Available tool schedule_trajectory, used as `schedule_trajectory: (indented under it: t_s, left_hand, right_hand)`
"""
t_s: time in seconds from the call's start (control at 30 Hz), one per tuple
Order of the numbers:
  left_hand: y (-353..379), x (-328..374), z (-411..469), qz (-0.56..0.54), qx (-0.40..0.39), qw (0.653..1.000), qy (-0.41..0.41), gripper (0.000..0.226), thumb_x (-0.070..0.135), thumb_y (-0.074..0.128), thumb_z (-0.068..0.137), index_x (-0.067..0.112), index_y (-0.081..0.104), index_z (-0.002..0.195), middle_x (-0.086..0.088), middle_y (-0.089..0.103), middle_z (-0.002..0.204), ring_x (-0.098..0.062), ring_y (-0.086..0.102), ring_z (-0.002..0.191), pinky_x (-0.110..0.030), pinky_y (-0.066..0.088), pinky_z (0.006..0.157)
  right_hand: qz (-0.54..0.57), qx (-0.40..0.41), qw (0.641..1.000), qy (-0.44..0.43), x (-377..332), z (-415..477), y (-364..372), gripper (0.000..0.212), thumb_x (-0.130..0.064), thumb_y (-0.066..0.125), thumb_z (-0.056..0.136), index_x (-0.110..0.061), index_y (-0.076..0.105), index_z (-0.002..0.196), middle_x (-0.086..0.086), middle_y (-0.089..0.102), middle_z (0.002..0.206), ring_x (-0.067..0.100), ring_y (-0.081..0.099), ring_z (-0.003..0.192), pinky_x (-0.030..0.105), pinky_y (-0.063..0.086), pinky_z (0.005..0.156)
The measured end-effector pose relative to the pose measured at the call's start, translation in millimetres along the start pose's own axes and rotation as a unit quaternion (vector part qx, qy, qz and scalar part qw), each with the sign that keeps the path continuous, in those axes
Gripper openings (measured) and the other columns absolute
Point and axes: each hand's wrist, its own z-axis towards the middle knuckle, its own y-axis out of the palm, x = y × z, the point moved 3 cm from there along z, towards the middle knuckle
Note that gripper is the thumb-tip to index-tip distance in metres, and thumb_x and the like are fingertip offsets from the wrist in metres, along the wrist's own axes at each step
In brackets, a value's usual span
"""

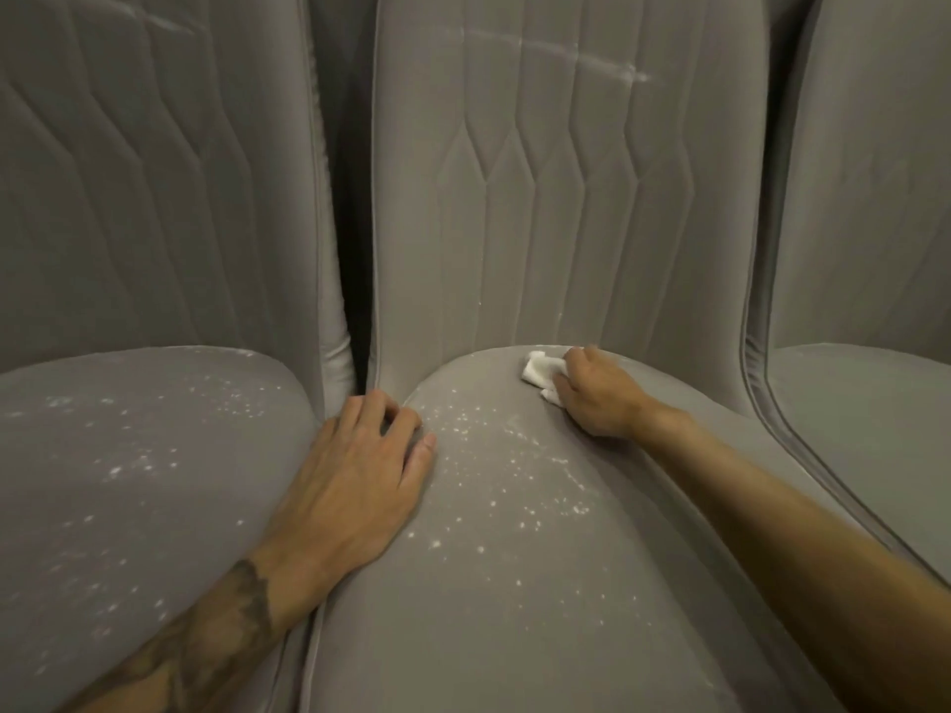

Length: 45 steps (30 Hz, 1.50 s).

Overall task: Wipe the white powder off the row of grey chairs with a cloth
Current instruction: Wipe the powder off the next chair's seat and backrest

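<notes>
— Where the row starts on your left, what lies on the left chair (128, 481)?

— White powder (116, 470) is scattered in specks over its seat, thickest toward the middle. Faint white streaks cross the top of its quilted back.

— And your left hand (360, 470)?

— It lies palm down on the seam where the left chair meets the middle chair (514, 609), just in front of the dark gap (355, 259) between the two backs. Your fingers are loosely bent, with the tips on the middle seat's left edge, and they grasp nothing. A tattoo (226, 625) shows on that forearm.

— What about the middle chair itself?

— More powder runs from beside your left fingertips across the centre of the seat. A white smear (592, 61) crosses the top of the back.

— Where is the cloth (538, 374)?

— It is white and bunched, and it sits at the rear of the middle seat, right of centre, near where seat meets back. Your right hand (597, 396) grips it, fingers curled over it and pressing it onto the seat. Its left part sticks out past your fingers.

— And the right chair (875, 414)?

— It stands just beside the middle one, and only its left part is in view. You cannot tell from here whether powder lies on it.
</notes>
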Motion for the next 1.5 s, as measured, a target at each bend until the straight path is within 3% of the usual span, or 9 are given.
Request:
schedule_trajectory:
  t_s: [0.23, 0.4, 0.63, 0.83, 1.0, 1.23, 1.33, 1.43, 1.5]
  left_hand:
    - [-2.5, 1.8, 0.6, -0.004, 0.0, 1.0, -0.005, 0.04, 0.049, 0.024, 0.105, 0.029, 0.057, 0.116, 0.008, 0.044, 0.114, -0.011, 0.043, 0.105, -0.033, 0.044, 0.093]
    - [-4.0, 3.5, -2.5, -0.004, -0.007, 1.0, 0.0, 0.042, 0.049, 0.019, 0.104, 0.031, 0.055, 0.116, 0.009, 0.043, 0.114, -0.01, 0.041, 0.104, -0.033, 0.044, 0.093]
    - [-5.2, 3.9, -2.5, -0.005, 0.004, 1.0, 0.001, 0.04, 0.048, 0.02, 0.105, 0.031, 0.055, 0.114, 0.008, 0.042, 0.112, -0.011, 0.04, 0.102, -0.033, 0.044, 0.092]
    - [-5.7, 3.0, -2.2, -0.014, 0.001, 1.0, 0.003, 0.039, 0.047, 0.02, 0.105, 0.031, 0.053, 0.116, 0.009, 0.042, 0.115, -0.009, 0.04, 0.103, -0.032, 0.045, 0.094]
    - [-10.7, 0.4, 0.7, -0.053, 0.021, 0.998, -0.013, 0.032, 0.044, 0.033, 0.104, 0.028, 0.053, 0.122, 0.006, 0.045, 0.116, -0.011, 0.047, 0.097, -0.03, 0.048, 0.088]
    - [-19.3, -18.2, -9.7, 0.035, -0.012, 0.999, 0.026, 0.027, 0.039, 0.038, 0.103, 0.026, 0.055, 0.12, 0.004, 0.049, 0.117, -0.016, 0.051, 0.104, -0.033, 0.046, 0.09]
    - [-17.2, -26.4, -15.1, 0.044, 0.012, 0.999, 0.013, 0.019, 0.034, 0.042, 0.105, 0.027, 0.055, 0.116, 0.005, 0.049, 0.112, -0.016, 0.051, 0.099, -0.031, 0.042, 0.085]
    - [-14.1, -22.9, -17.0, 0.056, 0.034, 0.998, 0.018, 0.012, 0.028, 0.045, 0.106, 0.026, 0.055, 0.114, 0.004, 0.05, 0.111, -0.017, 0.05, 0.097, -0.033, 0.042, 0.083]
    - [-13.9, -22.2, -17.6, 0.052, 0.035, 0.998, 0.016, 0.015, 0.026, 0.042, 0.106, 0.025, 0.055, 0.114, 0.003, 0.051, 0.112, -0.017, 0.05, 0.097, -0.032, 0.041, 0.084]
  right_hand:
    - [0.03, -0.031, 0.976, -0.215, -48.4, -44.9, 4.3, 0.019, -0.029, 0.04, 0.105, -0.011, 0.046, 0.104, 0.005, 0.048, 0.105, 0.017, 0.043, 0.088, 0.027, 0.034, 0.084]
    - [0.01, -0.008, 0.999, -0.037, -15.5, 19.6, 9.0, 0.023, -0.026, 0.044, 0.103, -0.003, 0.047, 0.101, 0.023, 0.052, 0.114, 0.037, 0.05, 0.105, 0.039, 0.035, 0.089]
    - [0.043, -0.017, 0.964, -0.262, -74.0, -42.3, 11.2, 0.014, -0.028, 0.044, 0.104, -0.015, 0.044, 0.1, -0.003, 0.042, 0.099, 0.012, 0.039, 0.085, 0.022, 0.029, 0.08]
    - [0.03, 0.011, 0.998, -0.057, -46.5, 26.6, 22.1, 0.023, -0.023, 0.044, 0.103, -0.001, 0.05, 0.104, 0.023, 0.053, 0.113, 0.037, 0.051, 0.105, 0.039, 0.035, 0.089]
    - [0.089, -0.006, 0.972, -0.216, -99.5, -29.8, 23.8, 0.013, -0.024, 0.048, 0.102, -0.014, 0.045, 0.096, 0.008, 0.047, 0.099, 0.022, 0.042, 0.086, 0.027, 0.029, 0.079]
    - [0.024, -0.012, 0.996, -0.085, -89.2, 37.6, 34.0, 0.026, -0.026, 0.041, 0.103, -0.002, 0.049, 0.107, 0.023, 0.051, 0.115, 0.039, 0.05, 0.106, 0.044, 0.038, 0.092]
    - [0.058, -0.022, 0.987, -0.148, -110.7, 15.2, 41.8, 0.031, -0.031, 0.04, 0.101, -0.005, 0.052, 0.112, 0.017, 0.053, 0.115, 0.035, 0.051, 0.105, 0.043, 0.039, 0.096]
    - [0.058, -0.031, 0.965, -0.255, -113.9, -9.7, 34.6, 0.024, -0.027, 0.043, 0.104, -0.008, 0.05, 0.117, 0.004, 0.046, 0.108, 0.017, 0.043, 0.093, 0.025, 0.031, 0.088]
    - [0.025, -0.028, 0.97, -0.239, -108.6, 4.0, 31.8, 0.026, -0.027, 0.042, 0.105, -0.006, 0.05, 0.117, 0.008, 0.049, 0.112, 0.019, 0.045, 0.096, 0.024, 0.03, 0.087]
